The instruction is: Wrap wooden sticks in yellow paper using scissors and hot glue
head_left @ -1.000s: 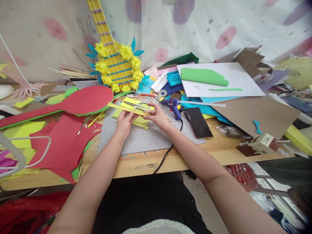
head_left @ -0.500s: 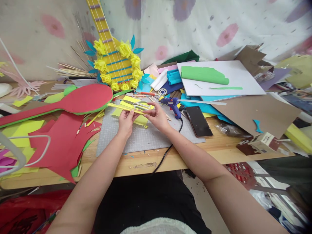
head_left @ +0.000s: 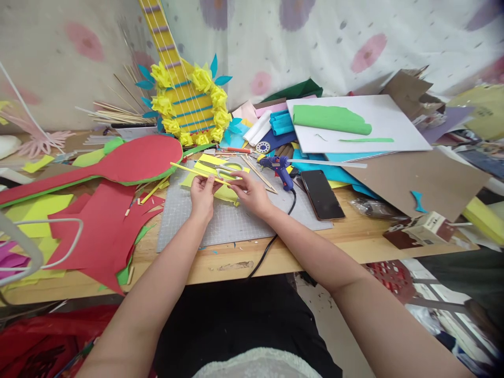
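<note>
A: What do the person's fingers have hold of?

B: A thin, straight yellow stick (head_left: 187, 168). The left hand (head_left: 202, 197) pinches it between thumb and fingers around the middle, and the fingertips of the right hand (head_left: 252, 193) are closed around its near end.

A: Where is that stick, and how does it lie?

B: It is over a grey cutting mat with a printed grid (head_left: 224, 231), at a slant: its free end points away to the left, and the other end is hidden in the right fingers.

A: What is directly around the hands?

B: Bright yellow sheets of paper (head_left: 229, 194) lie on the mat beneath and beyond them. Scissors with pale, looped handles (head_left: 226, 169) rest on those sheets, just past the fingertips.

A: And to the right?

B: A blue glue gun with a long translucent stick in its back (head_left: 280, 169) is near the right hand. Beside it lies a black rectangular phone (head_left: 321, 194), partly on the mat.

A: What about the left?

B: A red, paddle-shaped piece with a green edge (head_left: 145, 160), well apart from the left hand, its rounded end close to the yellow stick's tip.
</note>
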The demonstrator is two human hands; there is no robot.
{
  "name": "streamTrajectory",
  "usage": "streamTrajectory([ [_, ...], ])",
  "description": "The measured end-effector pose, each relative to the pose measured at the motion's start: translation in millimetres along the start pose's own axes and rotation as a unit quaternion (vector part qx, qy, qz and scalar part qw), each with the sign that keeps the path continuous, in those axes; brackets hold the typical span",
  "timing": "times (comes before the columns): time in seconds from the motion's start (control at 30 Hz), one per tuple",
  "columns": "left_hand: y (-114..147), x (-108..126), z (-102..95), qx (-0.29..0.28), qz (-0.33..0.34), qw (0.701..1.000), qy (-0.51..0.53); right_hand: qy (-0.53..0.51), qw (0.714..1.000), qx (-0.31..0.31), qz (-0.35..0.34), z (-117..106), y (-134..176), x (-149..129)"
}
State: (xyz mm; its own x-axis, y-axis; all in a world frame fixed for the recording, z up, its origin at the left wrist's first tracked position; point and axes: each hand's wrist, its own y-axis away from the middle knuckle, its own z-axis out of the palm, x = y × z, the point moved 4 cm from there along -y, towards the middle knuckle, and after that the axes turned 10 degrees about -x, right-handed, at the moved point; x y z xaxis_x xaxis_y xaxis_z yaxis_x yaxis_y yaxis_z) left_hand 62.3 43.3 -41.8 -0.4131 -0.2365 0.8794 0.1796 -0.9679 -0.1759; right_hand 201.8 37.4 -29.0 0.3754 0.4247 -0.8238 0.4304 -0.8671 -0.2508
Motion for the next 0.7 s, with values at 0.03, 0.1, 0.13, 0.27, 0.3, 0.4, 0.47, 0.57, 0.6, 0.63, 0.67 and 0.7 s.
streamTrajectory([
  [0.03, 0, -1, -0.2, 0.004, 0.001, 1.0, 0.0, 0.012, 1.0, 0.0, 0.003, 0, 0, -2],
  [0.1, -1, -2, -0.6, 0.01, 0.004, 1.0, 0.0, 0.034, 0.999, 0.001, 0.003, 0, 0, -4],
  [0.13, -1, -2, -0.7, 0.013, 0.006, 1.0, 0.0, 0.043, 0.999, 0.001, 0.0, 0, 0, -5],
  [0.27, -3, -3, -2.7, 0.021, 0.015, 1.0, -0.013, 0.056, 0.998, 0.001, -0.027, -2, 2, -8],
  [0.3, -3, -3, -3.9, 0.026, 0.017, 0.999, -0.017, 0.052, 0.998, 0.01, -0.035, -3, 2, -9],
  [0.4, -6, -2, -7.9, 0.04, 0.015, 0.999, -0.028, 0.023, 0.997, 0.063, -0.04, -9, 4, -6],
  [0.47, -7, -2, -9.3, 0.044, 0.01, 0.998, -0.033, -0.006, 0.995, 0.094, -0.023, -12, 3, -1],
  [0.57, -6, -1, -8.9, 0.046, 0.005, 0.998, -0.038, -0.046, 0.993, 0.104, 0.021, -15, -1, 9],
  [0.6, -6, -1, -8.2, 0.046, 0.003, 0.998, -0.039, -0.049, 0.993, 0.098, 0.039, -15, -2, 11],
  [0.63, -5, 0, -7.5, 0.045, 0.001, 0.998, -0.04, -0.045, 0.993, 0.089, 0.056, -16, -3, 13],
  [0.67, -4, 0, -6.8, 0.045, -0.001, 0.998, -0.042, -0.034, 0.994, 0.078, 0.073, -16, -4, 13],
  [0.7, -4, -1, -6.3, 0.044, -0.004, 0.998, -0.046, -0.014, 0.994, 0.064, 0.087, -16, -4, 13],
])
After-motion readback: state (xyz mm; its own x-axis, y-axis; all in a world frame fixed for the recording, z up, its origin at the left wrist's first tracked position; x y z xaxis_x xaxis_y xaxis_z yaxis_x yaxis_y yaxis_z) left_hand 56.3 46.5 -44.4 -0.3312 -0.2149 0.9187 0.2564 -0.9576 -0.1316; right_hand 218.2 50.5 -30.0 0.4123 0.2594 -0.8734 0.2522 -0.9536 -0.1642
